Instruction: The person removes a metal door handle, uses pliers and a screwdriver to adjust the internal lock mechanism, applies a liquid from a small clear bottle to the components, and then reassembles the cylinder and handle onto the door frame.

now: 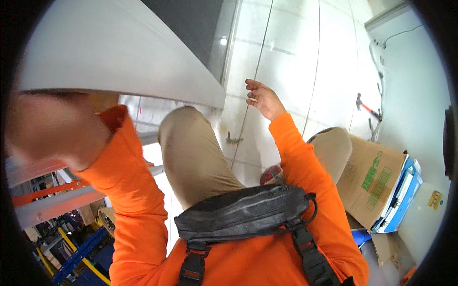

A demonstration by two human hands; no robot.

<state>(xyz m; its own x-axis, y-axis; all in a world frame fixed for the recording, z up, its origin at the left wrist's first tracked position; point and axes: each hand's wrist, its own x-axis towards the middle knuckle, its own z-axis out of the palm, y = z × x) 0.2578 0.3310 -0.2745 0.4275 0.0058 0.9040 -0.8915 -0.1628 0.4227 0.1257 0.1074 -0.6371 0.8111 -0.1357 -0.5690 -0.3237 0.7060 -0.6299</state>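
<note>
My left hand (57, 128) is large and blurred at the left, close under the lower edge of a big pale grey metal panel (119, 52). Its fingers are smeared and partly hidden, so whether it grips the panel cannot be made out. My right hand (265, 100) hovers above the white tiled floor (291, 57), past the panel's corner. Its fingers are apart, slightly curled, with nothing in them. Orange sleeves cover both arms. Between them, a black waist bag (243, 212) lies across my lap over beige trousers.
A hammer (367, 107) with a red and black handle lies at the right, by a white wall panel (415, 86). Nearer stands a cardboard box (367, 181) beside blue and white folders (403, 195). A blue bar (78, 257) and yellow strips cross clutter at lower left.
</note>
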